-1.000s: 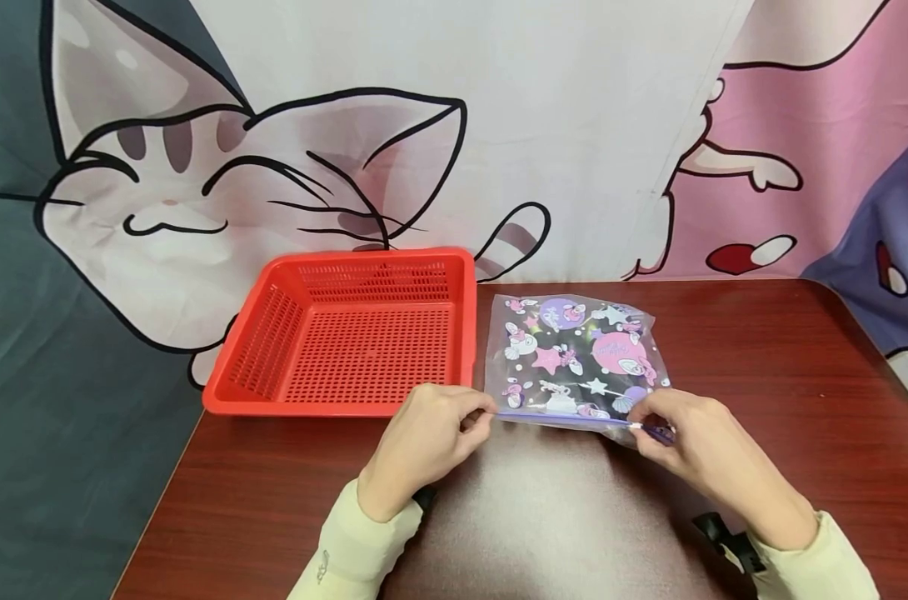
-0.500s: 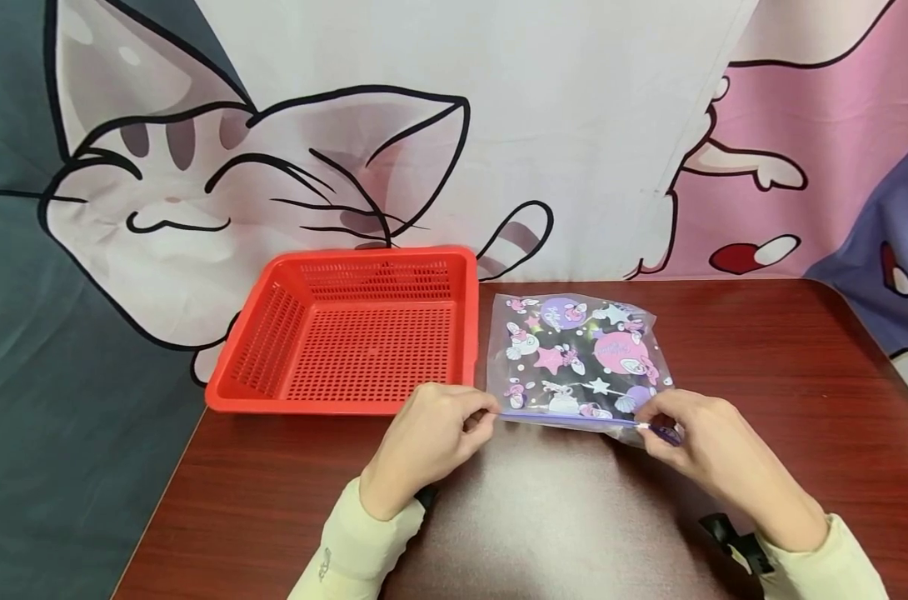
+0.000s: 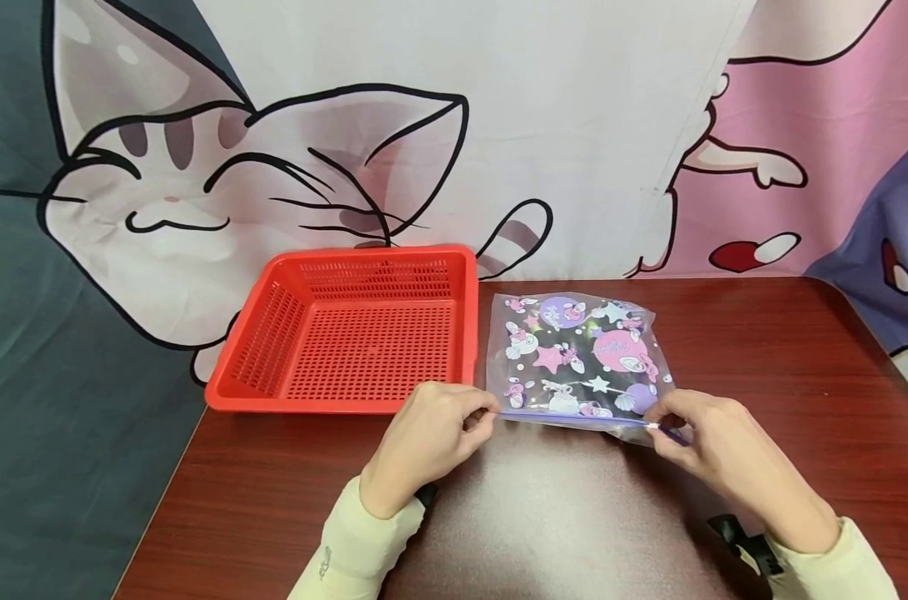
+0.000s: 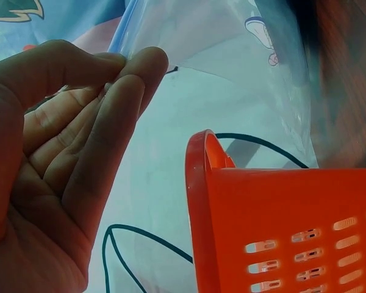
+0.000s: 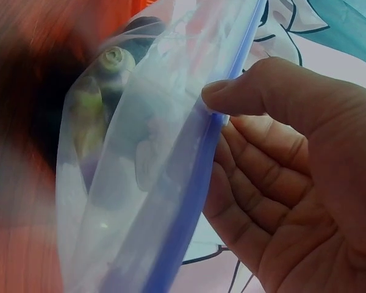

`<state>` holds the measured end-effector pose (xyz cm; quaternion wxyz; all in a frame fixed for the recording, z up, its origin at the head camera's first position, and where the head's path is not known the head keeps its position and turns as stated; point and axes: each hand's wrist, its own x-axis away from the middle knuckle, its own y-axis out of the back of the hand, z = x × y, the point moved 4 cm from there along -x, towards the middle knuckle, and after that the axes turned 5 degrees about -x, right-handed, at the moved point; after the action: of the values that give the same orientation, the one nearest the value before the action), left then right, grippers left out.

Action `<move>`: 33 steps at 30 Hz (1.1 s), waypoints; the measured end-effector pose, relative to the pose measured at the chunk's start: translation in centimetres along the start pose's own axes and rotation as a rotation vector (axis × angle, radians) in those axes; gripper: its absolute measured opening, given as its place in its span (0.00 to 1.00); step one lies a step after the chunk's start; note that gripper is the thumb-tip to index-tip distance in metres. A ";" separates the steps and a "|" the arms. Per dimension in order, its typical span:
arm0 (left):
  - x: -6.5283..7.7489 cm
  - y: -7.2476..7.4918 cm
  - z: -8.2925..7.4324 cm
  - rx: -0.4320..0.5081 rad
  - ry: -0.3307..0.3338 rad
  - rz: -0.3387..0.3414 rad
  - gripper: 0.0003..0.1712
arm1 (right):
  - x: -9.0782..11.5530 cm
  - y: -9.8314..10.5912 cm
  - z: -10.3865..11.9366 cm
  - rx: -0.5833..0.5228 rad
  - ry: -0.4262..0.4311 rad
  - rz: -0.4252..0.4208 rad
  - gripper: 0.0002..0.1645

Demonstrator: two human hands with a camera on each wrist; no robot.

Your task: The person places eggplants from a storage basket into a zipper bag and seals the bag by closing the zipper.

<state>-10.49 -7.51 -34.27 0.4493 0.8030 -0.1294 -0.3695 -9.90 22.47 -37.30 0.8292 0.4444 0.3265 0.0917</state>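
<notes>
A clear printed zip bag [image 3: 551, 358] lies on the table with its purple zip edge facing me. My left hand [image 3: 435, 442] pinches the zip's left end between thumb and fingertips, as the left wrist view also shows. At the right part of the zip my right hand [image 3: 712, 450] pinches the small white slider [image 3: 652, 426] between thumb and forefinger. The slider is mostly covered by the thumb in the right wrist view. Beyond it the purple zip strip [image 5: 189, 201] looks wider and parted. Dark and greenish things [image 5: 88, 116] show through the bag; their kind is unclear.
A red perforated plastic basket [image 3: 371, 350] with nothing in it stands left of the bag, close to my left hand. Behind the brown wooden table [image 3: 761, 358] hangs a printed cat cloth [image 3: 589, 150].
My right hand has slid a little to the right along the zip, and the white slider has moved with it. The left hand stays at the zip's left end.
</notes>
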 end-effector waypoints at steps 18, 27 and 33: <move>0.0 0.1 -0.1 -0.007 -0.007 0.002 0.07 | 0.5 0.3 -0.6 0.037 -0.088 0.036 0.18; 0.0 0.0 -0.1 -0.003 -0.007 0.005 0.07 | 0.8 0.5 -1.2 0.043 -0.087 0.024 0.18; 0.0 0.0 0.0 -0.007 -0.010 0.005 0.07 | 1.0 0.5 -1.4 0.060 -0.130 0.048 0.18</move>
<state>-10.47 -7.51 -34.28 0.4522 0.7993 -0.1326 -0.3728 -9.91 24.15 -37.89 0.8326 0.4816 0.2638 0.0728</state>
